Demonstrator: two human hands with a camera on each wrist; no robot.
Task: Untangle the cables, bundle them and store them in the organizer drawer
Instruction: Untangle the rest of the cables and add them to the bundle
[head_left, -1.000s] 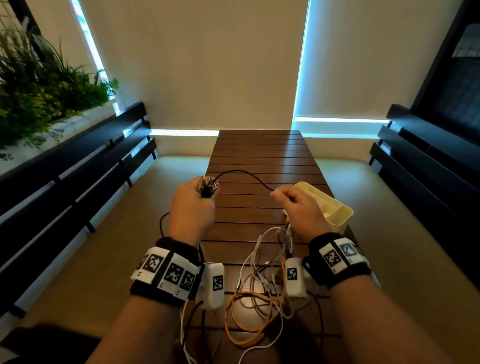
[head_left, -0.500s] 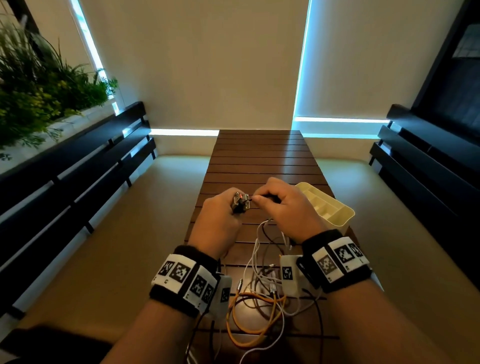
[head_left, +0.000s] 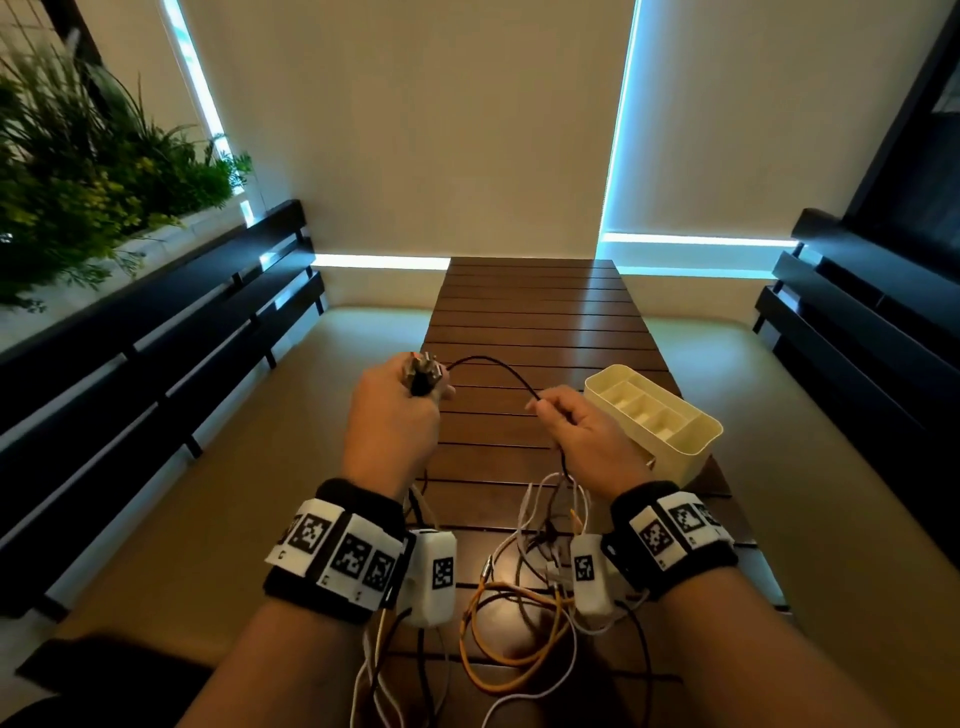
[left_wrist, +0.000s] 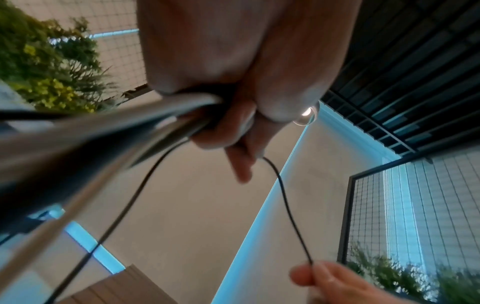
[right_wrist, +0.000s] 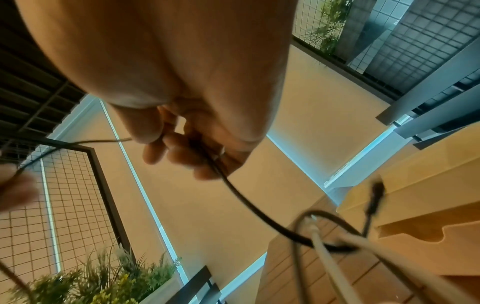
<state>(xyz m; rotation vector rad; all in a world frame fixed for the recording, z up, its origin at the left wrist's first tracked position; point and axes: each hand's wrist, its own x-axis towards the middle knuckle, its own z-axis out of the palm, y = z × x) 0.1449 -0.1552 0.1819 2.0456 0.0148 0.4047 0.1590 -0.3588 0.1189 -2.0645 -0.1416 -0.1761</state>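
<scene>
My left hand (head_left: 426, 384) is raised over the table's left edge and grips a cable bundle (head_left: 422, 371) with metal plug ends sticking out of the fist. A thin black cable (head_left: 493, 362) arcs from that bundle to my right hand (head_left: 540, 408), which pinches it between thumb and fingers. Below the right hand the same black cable (right_wrist: 249, 205) drops to the tangle of orange, white and black cables (head_left: 519, 639) on the table near me. The cream organizer drawer (head_left: 696, 447), with several compartments, stands just right of my right hand. The left wrist view shows the fist closed round the bundle (left_wrist: 197, 107).
The brown slatted table (head_left: 535, 312) runs away from me. Dark benches (head_left: 156, 353) line both sides, and plants (head_left: 78, 166) stand at the far left. A white cable (right_wrist: 330, 261) lies beside the organizer (right_wrist: 428, 205).
Half a second ago my hands met at the bundle. They have since drawn apart, the left one going left, and a length of black cable now spans the gap.
</scene>
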